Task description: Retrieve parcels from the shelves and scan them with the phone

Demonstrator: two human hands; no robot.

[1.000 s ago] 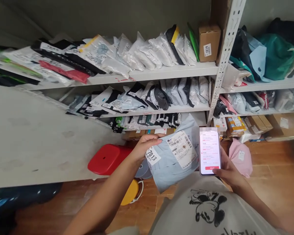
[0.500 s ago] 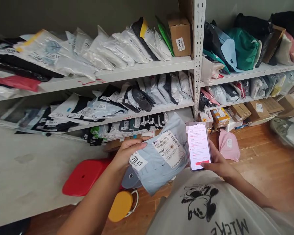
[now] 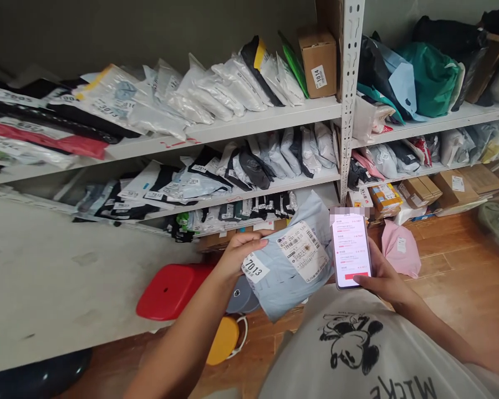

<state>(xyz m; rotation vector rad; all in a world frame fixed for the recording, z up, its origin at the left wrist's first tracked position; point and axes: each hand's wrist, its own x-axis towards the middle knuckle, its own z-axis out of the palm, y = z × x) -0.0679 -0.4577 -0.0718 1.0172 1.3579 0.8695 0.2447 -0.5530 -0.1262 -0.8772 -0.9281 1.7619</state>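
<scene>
My left hand (image 3: 242, 254) pinches the left edge of a light blue mailer bag (image 3: 280, 291), thumb on top. The bag carries a white shipping label (image 3: 303, 252) and a smaller sticker reading 7013 (image 3: 255, 268). My right hand (image 3: 380, 274) grips a smartphone (image 3: 351, 252), its lit screen facing me. The thumb lies over the red button low on the screen; the other fingers are mostly hidden behind the phone. Bag and phone are held side by side, the phone close to the bag's right edge.
Shelves (image 3: 266, 122) full of labelled mailer bags run across the view, split by a perforated white post (image 3: 351, 83). A cardboard box (image 3: 317, 64) stands by the post. On the floor are a pink bag (image 3: 400, 249), a red stool (image 3: 166, 291) and a yellow round seat (image 3: 223, 341).
My view has turned left, so shelves, bag and phone all appear further right. The holds on bag and phone are the same.
</scene>
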